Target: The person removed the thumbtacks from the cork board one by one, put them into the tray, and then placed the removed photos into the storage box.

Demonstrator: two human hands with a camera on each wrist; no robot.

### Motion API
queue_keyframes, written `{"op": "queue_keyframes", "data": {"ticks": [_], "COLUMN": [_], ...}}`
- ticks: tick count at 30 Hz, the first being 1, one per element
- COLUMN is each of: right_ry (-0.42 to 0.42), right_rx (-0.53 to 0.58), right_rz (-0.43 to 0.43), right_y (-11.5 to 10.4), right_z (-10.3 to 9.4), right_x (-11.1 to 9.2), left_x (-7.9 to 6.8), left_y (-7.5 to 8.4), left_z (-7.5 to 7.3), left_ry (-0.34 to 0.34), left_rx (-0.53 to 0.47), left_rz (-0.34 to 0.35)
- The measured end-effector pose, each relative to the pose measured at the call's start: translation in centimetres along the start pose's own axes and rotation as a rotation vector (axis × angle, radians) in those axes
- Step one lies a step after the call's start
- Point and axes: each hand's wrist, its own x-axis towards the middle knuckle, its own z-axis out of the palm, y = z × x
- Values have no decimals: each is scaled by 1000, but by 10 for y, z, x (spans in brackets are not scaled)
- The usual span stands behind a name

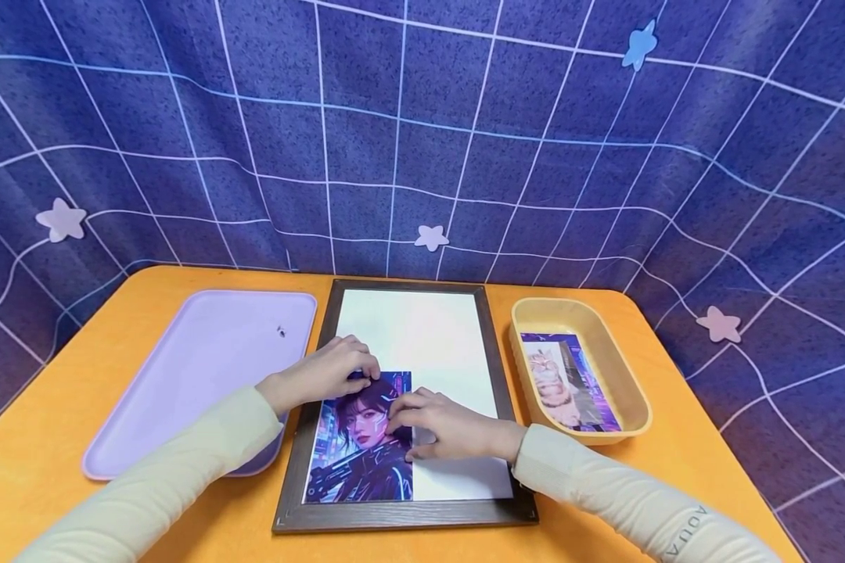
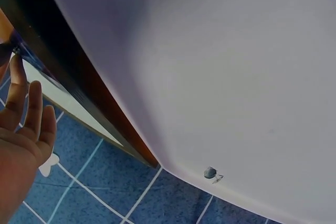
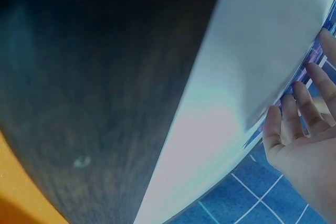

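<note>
An illustrated picture card [image 1: 373, 461] of a figure with dark hair lies in the lower left part of a dark-framed white board [image 1: 458, 336]. My left hand [image 1: 331, 371] pinches the card's upper edge between thumb and fingers. In the left wrist view those fingers [image 2: 18, 85] show beside the frame. The right hand [image 1: 458, 426] rests its fingertips on the card's right side, thumb apart and lower down. Seen from the right wrist, its loosely bent fingers [image 3: 310, 108] line up along the card's edge. Both hands cover small parts of the card.
Left of the frame lies a flat lilac tray [image 1: 211, 367] bearing a small dark mark or piece [image 1: 281, 332]. At the right stands a yellow bin [image 1: 630, 399] holding cards, one with a cat [image 1: 552, 383]. A blue gridded curtain [image 1: 366, 141] hangs behind the orange table [image 1: 49, 438].
</note>
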Motion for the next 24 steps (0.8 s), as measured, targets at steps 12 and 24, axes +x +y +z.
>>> {"op": "queue_keyframes", "data": {"ticks": [12,24], "right_ry": [-3,-4], "right_rx": [-11,-11], "right_rz": [1,1], "right_y": [-1,-1], "right_z": [0,-1], "right_x": [0,-1], "left_x": [-1,2], "left_y": [-2,0], "left_z": [2,0], "left_ry": [61,-15], "left_rx": [9,37], "left_rz": [83,39]}}
